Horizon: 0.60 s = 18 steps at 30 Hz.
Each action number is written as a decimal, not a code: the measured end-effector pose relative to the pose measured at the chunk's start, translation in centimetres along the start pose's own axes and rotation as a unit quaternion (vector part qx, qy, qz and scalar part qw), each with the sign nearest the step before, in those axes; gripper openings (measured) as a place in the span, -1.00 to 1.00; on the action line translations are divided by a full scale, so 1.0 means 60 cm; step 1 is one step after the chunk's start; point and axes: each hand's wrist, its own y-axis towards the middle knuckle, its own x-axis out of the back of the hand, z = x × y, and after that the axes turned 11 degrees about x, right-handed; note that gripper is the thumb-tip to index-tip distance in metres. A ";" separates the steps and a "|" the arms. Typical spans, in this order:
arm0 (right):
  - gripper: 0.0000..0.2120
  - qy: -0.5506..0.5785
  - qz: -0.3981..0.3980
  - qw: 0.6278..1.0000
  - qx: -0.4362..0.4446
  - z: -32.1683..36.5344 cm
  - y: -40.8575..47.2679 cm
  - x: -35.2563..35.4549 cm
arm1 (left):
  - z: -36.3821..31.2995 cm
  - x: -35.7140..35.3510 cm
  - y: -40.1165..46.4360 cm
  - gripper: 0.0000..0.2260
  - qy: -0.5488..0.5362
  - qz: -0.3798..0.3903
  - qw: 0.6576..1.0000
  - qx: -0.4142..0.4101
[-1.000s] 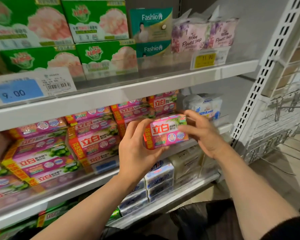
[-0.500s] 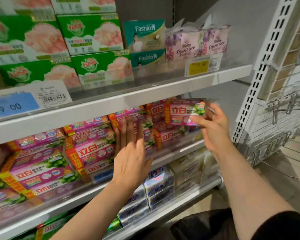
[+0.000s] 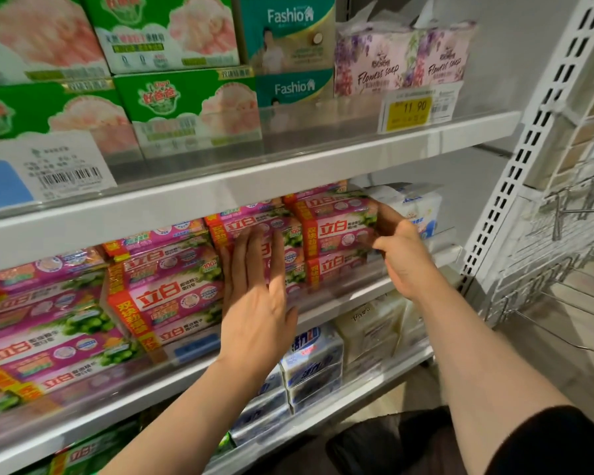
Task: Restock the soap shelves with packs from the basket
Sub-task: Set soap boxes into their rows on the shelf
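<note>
the left hand (image 3: 254,296) has let go of the pink soap pack (image 3: 338,231) it shared a second ago and now lies flat, fingers straight and together, against the fronts of the neighbouring pink stack (image 3: 254,228) on the middle shelf (image 3: 426,258), bracing that column. the pack itself has gone from mid-air in front of the shelf to the top of the rightmost pink stack, where it now sits level with its printed face outward. that suggests this pack is all but placed and only needs a final push to square up.

the right hand (image 3: 400,248) still grips the pack at its right end, fingers curled round the top edge and thumb under the lower corner, so the pack lies just left of that hand and touching it. just right of the hand stands a white soap pack (image 3: 415,204), close beside the pink stack. the basket is not in view.
</note>
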 end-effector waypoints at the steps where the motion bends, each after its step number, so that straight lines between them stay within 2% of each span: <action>1: -0.45 -0.019 -0.007 1.000 -0.004 -0.002 0.003 -0.011 | 0.000 -0.002 -0.001 -0.22 0.006 -0.008 1.000 0.004; 5: -0.54 -0.060 -0.037 0.997 0.006 -0.011 0.010 -0.042 | -0.002 -0.002 0.002 -0.14 -0.040 -0.020 0.999 0.007; 9: -0.63 -0.040 -0.038 0.998 0.006 -0.003 0.002 -0.043 | 0.004 -0.010 0.007 -0.05 -0.080 -0.066 0.994 0.021; 11: -0.67 -0.033 -0.046 0.998 0.012 -0.003 0.000 -0.040 | 0.008 -0.014 0.009 0.05 -0.129 -0.045 0.990 0.022; 15: -0.74 -0.056 -0.061 0.996 0.011 -0.004 -0.005 -0.030 | 0.008 -0.004 0.006 -0.01 -0.146 -0.019 0.989 0.031; 18: -0.54 -0.077 -0.032 0.996 0.012 0.005 -0.016 -0.020 | 0.004 -0.002 0.002 -0.04 -0.150 -0.049 0.987 0.023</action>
